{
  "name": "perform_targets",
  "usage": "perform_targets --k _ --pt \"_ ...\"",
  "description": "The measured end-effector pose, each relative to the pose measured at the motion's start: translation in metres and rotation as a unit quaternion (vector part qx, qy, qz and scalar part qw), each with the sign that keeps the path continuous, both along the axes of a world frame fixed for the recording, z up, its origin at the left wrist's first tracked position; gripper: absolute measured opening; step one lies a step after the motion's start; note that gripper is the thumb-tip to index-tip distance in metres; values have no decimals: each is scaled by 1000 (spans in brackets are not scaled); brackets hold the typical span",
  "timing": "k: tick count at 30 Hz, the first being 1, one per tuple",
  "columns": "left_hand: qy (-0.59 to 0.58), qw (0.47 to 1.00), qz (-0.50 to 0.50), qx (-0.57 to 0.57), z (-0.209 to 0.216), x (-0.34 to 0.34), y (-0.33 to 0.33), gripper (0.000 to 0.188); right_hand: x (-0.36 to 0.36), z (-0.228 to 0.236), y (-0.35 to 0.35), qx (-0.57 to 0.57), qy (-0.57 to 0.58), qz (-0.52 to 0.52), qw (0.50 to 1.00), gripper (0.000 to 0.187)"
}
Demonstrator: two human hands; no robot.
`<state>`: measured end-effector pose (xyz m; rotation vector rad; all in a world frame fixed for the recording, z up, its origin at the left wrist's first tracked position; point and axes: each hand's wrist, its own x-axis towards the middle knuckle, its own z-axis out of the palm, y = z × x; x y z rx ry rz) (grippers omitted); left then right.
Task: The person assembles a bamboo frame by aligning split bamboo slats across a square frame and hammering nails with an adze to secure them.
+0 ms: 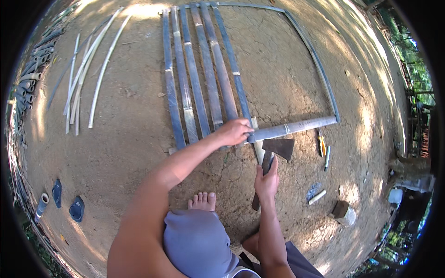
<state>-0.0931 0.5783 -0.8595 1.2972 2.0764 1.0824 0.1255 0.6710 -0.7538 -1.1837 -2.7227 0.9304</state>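
Observation:
My left hand (235,131) reaches across to the near corner of a bamboo frame, fingers curled over the end of a dark bamboo slat (235,73). Its fingertips hide the exact contact point. That slat meets a round bamboo pole (301,126), which runs off to the right. In my right hand (268,178) is a hatchet (279,148), gripped by its handle, with the dark blade up and turned right, just below the pole. Under the corner, beside the hatchet, shows a pale strip (259,150). Several more slats (191,88) lie side by side to the left.
Pale bamboo strips (107,69) lie at the far left. Pliers (321,142), a marker (327,158), a short pale stick (317,197) and a block (344,213) lie on the right. Sandals (77,209) are at lower left; cut bamboo tubes (28,85) line the left edge.

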Motion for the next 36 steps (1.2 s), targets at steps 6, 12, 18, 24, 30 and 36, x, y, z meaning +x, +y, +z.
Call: perform_targets --k 6,12,18,24,30,36 --pt "113 992 43 35 25 -51 21 15 7 6 9 -42 -3 -41 998 66" --pt "230 973 -31 -3 15 -85 76 37 24 -30 26 -53 5 -51 997 64" --pt "188 965 -25 -183 1 -92 88 68 39 -39 27 -109 -2 -98 989 63" --pt "189 964 2 -188 3 -85 88 73 8 -1 18 -94 -19 -60 994 62" --pt "201 959 -8 -198 7 -78 94 70 -13 4 16 -4 54 30 998 54" --pt "215 958 -2 -191 2 -83 95 65 -21 9 16 7 17 63 998 50"
